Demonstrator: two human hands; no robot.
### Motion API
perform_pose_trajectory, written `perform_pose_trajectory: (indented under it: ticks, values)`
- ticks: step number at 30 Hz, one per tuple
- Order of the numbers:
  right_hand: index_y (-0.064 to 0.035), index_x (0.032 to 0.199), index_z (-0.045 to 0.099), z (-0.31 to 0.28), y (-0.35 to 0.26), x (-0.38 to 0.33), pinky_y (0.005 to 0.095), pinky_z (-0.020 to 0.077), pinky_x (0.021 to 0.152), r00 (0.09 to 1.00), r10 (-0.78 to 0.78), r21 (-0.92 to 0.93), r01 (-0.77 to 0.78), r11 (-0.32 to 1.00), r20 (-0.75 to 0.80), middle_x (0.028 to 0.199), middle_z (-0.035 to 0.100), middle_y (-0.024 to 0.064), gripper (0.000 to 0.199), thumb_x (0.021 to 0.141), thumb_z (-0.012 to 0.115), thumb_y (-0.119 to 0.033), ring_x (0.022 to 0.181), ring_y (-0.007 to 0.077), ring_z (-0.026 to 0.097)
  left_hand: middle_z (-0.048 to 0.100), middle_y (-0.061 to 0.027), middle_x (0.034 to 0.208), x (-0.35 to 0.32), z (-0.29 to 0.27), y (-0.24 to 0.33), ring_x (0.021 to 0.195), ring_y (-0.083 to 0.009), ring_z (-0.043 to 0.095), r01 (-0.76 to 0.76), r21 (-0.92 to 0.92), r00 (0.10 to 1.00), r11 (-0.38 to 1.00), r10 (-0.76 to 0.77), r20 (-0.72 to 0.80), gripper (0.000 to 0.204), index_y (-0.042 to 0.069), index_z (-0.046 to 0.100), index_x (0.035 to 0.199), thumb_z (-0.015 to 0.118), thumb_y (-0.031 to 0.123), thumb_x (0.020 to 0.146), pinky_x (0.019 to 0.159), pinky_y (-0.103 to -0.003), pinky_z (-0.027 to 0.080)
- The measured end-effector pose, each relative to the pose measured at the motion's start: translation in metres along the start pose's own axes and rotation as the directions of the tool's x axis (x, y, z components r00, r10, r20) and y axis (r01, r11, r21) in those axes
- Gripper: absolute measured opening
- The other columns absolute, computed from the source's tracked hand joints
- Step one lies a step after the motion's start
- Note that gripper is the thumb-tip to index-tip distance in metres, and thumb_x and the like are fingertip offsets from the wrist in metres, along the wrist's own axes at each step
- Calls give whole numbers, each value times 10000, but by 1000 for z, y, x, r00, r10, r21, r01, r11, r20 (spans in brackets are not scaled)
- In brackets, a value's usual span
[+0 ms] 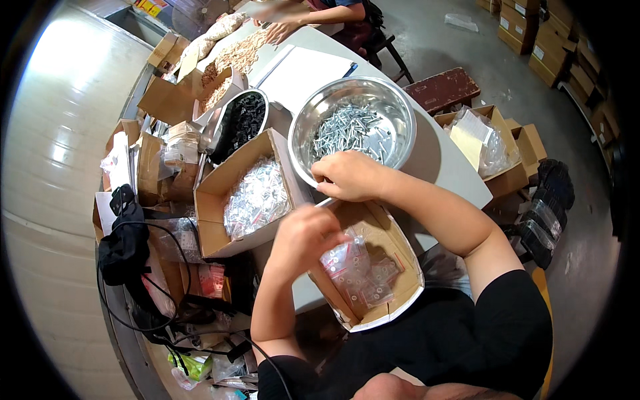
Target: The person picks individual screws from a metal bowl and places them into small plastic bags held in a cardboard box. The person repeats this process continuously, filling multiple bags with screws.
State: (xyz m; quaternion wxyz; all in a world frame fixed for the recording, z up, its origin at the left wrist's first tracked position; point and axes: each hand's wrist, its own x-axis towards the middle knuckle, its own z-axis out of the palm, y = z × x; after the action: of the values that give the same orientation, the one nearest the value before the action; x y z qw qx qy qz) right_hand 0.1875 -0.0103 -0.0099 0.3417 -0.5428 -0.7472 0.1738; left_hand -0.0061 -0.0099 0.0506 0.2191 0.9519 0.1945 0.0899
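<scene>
A large steel bowl (407, 133) holding a heap of silvery screws (347, 130) stands on the table. My right hand (352, 175) is at its near rim, fingers curled together; whatever they hold is hidden. My left hand (303, 237) is blurred by motion over the left edge of a shallow cardboard tray (400, 293), so its grip does not show. Inside that tray lie several small clear bags (357, 273) with red seal lines and little washer-like rings. Left of my hands, a deeper cardboard box (217, 193) is full of clear bags of metal parts (257, 200).
Behind that box sit a metal container of black pieces (243, 123) and a carton of orange-brown pieces (217, 90). White paper (293, 77) lies beyond the bowl. Another person's hand (283, 30) works at the far end. Right of the table are an open carton (497, 143) and a dark red bench (443, 90).
</scene>
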Motion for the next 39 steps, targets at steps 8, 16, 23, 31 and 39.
perform_pose_trajectory:
  ticks: [8,16,23,31,39]
  values:
    - [-27,937,653,-42,27,13,401,510,764,988,100,38,-96,995,-121,876,675,163,201,830,600,-190,835,322,655,657,-80,923,-39,34,1,907,-281,636,-57,265,856,963,-89,509,223,91,641,938,703,206,758,749,-394,517]
    - [-171,1202,647,-48,51,16,409,511,889,889,323,-419,-171,892,325,1171,610,153,427,775,662,-187,1035,324,625,612,-114,818,-12,-7,8,750,-289,624,-199,-258,978,945,210,14,174,11,671,950,670,-28,781,647,-357,508]
    - [-127,1090,698,-37,50,13,396,518,844,886,256,-294,-144,945,387,1015,691,142,407,691,763,-83,969,316,659,612,-104,708,20,4,-8,614,-166,596,-63,-386,901,920,-114,-418,133,-6,609,756,716,38,822,547,-289,459]
    - [-59,884,716,-33,45,9,412,517,764,907,207,-233,-126,964,366,866,670,143,195,694,695,-96,854,318,655,664,-82,754,24,35,-15,644,-138,630,-90,-439,917,894,-98,-387,87,-3,682,853,739,-3,787,584,-249,501]
    - [-54,809,693,-36,38,9,428,522,724,934,180,-253,-102,962,309,793,672,153,129,704,632,-97,783,340,657,651,-85,713,24,44,-19,624,-126,612,-47,-492,911,869,-165,-379,83,-17,669,813,734,35,812,575,-242,476]
